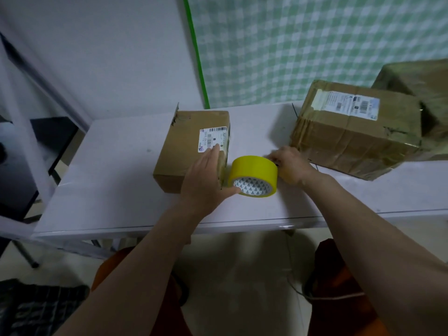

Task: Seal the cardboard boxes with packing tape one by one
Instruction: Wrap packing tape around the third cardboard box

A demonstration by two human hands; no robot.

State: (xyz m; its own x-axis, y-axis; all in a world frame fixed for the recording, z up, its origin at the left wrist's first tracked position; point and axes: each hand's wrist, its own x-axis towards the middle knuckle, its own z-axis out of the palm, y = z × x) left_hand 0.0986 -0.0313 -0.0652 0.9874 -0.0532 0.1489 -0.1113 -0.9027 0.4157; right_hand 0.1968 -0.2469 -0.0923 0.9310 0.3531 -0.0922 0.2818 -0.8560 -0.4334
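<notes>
— How many boxes?
— Three: one box [191, 151] under the left hand [206, 175], whose flat fingers press its top, and two [356, 127] [421, 86] beyond the right hand [291, 166].
— Tape?
— One roll [253, 175] between the hands; the right grips its far side.

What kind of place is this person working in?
Probably a room in a home used as a makeshift packing spot, not a warehouse. A plain white table holds worn, labelled cardboard boxes and a yellow tape roll, with a green checked cloth hanging behind.
</notes>
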